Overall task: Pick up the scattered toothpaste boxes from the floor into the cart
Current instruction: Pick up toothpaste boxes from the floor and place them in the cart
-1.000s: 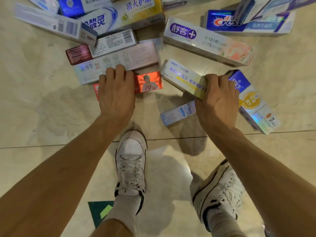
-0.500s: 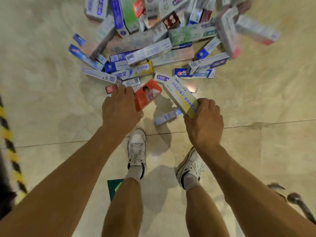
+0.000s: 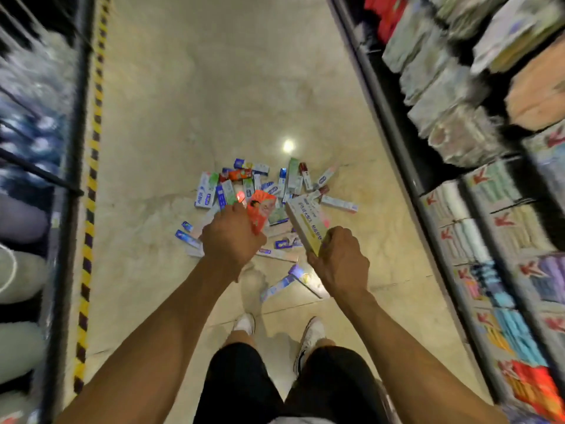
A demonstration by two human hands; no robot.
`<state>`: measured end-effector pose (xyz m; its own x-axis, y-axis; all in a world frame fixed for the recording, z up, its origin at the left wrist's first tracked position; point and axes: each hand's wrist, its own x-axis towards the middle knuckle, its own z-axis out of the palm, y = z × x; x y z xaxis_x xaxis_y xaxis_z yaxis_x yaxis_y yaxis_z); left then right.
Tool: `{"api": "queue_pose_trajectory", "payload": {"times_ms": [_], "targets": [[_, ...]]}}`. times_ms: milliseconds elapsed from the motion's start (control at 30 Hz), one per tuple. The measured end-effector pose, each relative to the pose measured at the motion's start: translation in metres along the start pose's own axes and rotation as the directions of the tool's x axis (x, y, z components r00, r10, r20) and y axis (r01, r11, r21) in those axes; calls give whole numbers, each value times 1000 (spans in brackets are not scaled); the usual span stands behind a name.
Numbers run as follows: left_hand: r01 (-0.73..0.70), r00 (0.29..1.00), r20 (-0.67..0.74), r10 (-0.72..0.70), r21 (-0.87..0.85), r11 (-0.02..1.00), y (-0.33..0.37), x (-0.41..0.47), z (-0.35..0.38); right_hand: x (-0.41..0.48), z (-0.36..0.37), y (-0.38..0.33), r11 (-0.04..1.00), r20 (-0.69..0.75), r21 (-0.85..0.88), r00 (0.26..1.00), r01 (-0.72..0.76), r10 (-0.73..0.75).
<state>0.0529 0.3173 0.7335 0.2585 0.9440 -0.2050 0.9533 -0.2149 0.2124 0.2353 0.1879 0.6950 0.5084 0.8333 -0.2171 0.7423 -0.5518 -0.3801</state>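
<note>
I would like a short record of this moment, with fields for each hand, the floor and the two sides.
left hand: grips red-orange box, above the pile
right hand: grips white-and-yellow box
floor: pile of toothpaste boxes
right side: shelves of packaged goods
left side: yellow-black striped line
cart: cannot tell

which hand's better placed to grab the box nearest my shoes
Right, probably: the right hand, gripping a white box, hangs nearly above that box; the left hand, gripping a red box, is farther off.
</note>
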Motion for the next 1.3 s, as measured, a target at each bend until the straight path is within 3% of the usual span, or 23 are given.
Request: {"api": "queue_pose_trajectory", "payload": {"times_ms": [167, 300, 533, 700, 867, 1067, 1167, 1300], "targets": [[-167, 985, 33, 168, -51, 985, 51, -23, -71, -34, -90, -5, 994, -113, -26, 988, -107, 104], [-406, 910, 80, 407, -21, 913, 89, -26, -107, -65, -140, -6, 956, -221, 22, 931, -293, 291], [-703, 703, 136, 698, -18, 711, 179, -58, -148, -152, -191, 15, 774, -338, 227, 697, -591, 632], [-831, 544, 146, 826, -39, 555, 242, -131, -154, -244, -216, 51, 641, -396, 339, 514, -688, 761], [-919, 370, 188, 910, -73, 388, 292, -228, -146, -338, -229, 88, 496, -413, 441, 321, -748, 852], [-958, 257, 217, 942, -69, 277, 338, -348, -108, -446, -227, 147, 403, -447, 475, 180, -783, 876], [-967, 215, 243, 946, -81, 241, 357, -407, -82, -502, -221, 181, 336, -437, 488, 108, -806, 893], [-962, 218, 282, 934, -98, 255, 378, -472, -49, -567, -211, 223, 226, -377, 523, 15, -822, 926]]}}
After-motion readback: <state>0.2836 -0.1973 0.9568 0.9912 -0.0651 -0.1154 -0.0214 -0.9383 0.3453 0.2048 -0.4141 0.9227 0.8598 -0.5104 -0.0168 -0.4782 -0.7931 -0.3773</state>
